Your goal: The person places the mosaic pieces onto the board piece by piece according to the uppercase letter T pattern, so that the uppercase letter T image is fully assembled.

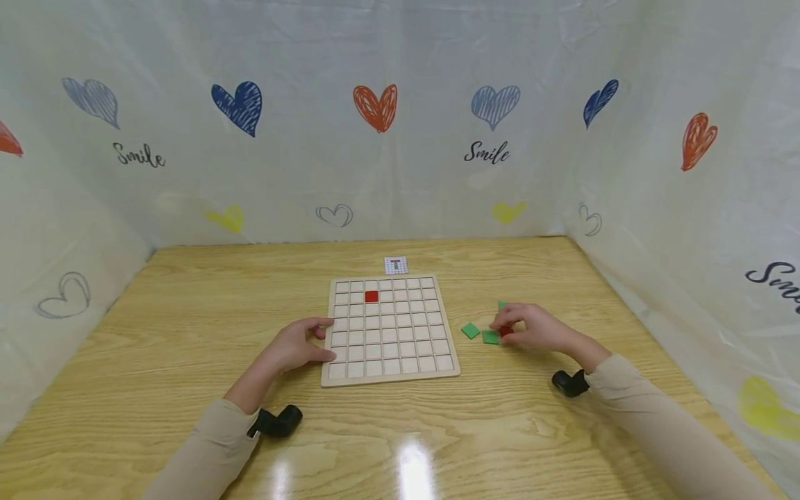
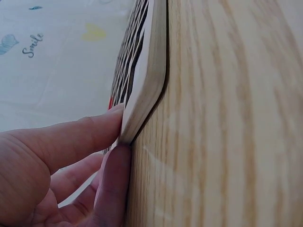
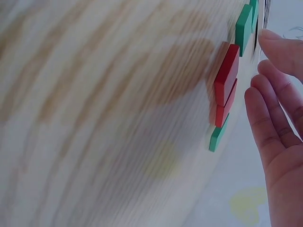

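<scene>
Prob. best to steady the board (image 1: 389, 335) lightly: L hand (image 1: 292, 347) holds its rim at 9 o'clock, thumb & fingers at the edge. R hand (image 1: 534, 328) is off at the board's 3 o'clock, thumb & fingers a little apart, nothing gripped, close by the red tiles (image 3: 228, 71); contact's hard to judge. Should pinch one by its sides w/o nudging the green tile (image 1: 490, 337) next to them. Placed red square (image 1: 371, 296) sits in the board at approx. 11; small card (image 1: 396, 265) lies beyond, at 12.
</scene>
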{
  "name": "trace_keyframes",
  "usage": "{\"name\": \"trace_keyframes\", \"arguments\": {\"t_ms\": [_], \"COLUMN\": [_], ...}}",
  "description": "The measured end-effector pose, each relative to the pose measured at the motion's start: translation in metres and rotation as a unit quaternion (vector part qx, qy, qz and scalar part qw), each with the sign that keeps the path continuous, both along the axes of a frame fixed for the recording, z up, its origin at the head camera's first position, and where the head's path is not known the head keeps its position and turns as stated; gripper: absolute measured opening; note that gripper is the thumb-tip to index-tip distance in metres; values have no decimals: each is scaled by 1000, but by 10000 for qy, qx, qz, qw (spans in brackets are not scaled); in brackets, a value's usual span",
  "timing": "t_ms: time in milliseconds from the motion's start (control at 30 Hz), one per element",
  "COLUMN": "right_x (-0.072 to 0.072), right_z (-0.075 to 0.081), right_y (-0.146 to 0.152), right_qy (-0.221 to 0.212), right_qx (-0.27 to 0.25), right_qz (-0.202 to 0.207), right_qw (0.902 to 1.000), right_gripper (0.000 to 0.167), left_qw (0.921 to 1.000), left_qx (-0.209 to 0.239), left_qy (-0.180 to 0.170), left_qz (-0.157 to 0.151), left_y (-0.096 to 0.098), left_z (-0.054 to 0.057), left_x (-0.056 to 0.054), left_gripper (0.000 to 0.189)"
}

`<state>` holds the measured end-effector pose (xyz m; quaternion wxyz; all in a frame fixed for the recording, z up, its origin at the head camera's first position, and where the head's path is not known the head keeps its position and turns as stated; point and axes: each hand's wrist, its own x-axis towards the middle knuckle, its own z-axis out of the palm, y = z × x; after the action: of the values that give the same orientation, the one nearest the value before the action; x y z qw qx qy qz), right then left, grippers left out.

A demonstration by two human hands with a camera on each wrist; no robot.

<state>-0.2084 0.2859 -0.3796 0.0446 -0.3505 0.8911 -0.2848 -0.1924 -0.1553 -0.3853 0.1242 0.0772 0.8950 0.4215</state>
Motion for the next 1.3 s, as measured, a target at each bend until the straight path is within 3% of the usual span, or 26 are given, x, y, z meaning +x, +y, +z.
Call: {"name": "trace_keyframes", "arguments": {"t_ms": [400,667,1300], "right_x": [6,6,-2], "right_z": [-5,-4,-8], "right_y": [18,23,15], "right_qy": [475,221,-67], "right_qx": [44,150,286], "right_qz": [-148,-274,-156], "right_qw": [9988,9993,9994], "right_gripper": [23,23,23], "left_qw": [10000,9999,10000], "left_qx": [16,69,-13], "left_qy": [-20,-47,-68], "left_qz": [79,101,56], "left_y": [1,0,-1], "left_z": [-2,-3,-3], "left_x": [-4,-3,-1], "left_gripper": [62,62,63]}}
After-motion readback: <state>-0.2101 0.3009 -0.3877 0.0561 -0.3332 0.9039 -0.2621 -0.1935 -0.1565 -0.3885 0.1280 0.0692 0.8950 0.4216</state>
